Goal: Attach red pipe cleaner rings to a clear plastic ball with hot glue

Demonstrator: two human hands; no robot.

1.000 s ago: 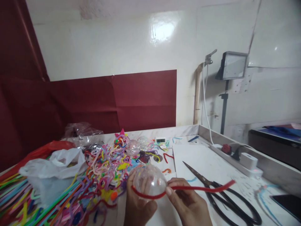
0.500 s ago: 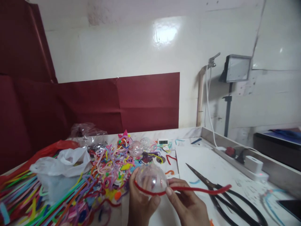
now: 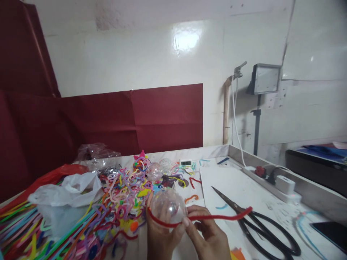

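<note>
A clear plastic ball (image 3: 169,204) sits in my left hand (image 3: 161,236), whose fingers curl around its far side while the thumb presses near its lower edge. A red pipe cleaner (image 3: 219,217) runs along the front of the ball, and its loose end stretches off to the right, tip bent up. My right hand (image 3: 208,236) pinches that pipe cleaner between thumb and fingers at the ball's right side. Black-handled scissors (image 3: 244,213) lie spread on the table to the right, partly behind the pipe cleaner's tip.
Left of my hands lies a heap of colourful pipe cleaner pieces (image 3: 121,195), with a white plastic bag (image 3: 65,202) beside it. Two more clear balls (image 3: 154,171) stand behind. A power strip (image 3: 286,195) and a phone (image 3: 330,233) are on the right.
The whole view has shifted slightly, so things appear a little further left. My hands keep the same hold on the ball and the red pipe cleaner.
</note>
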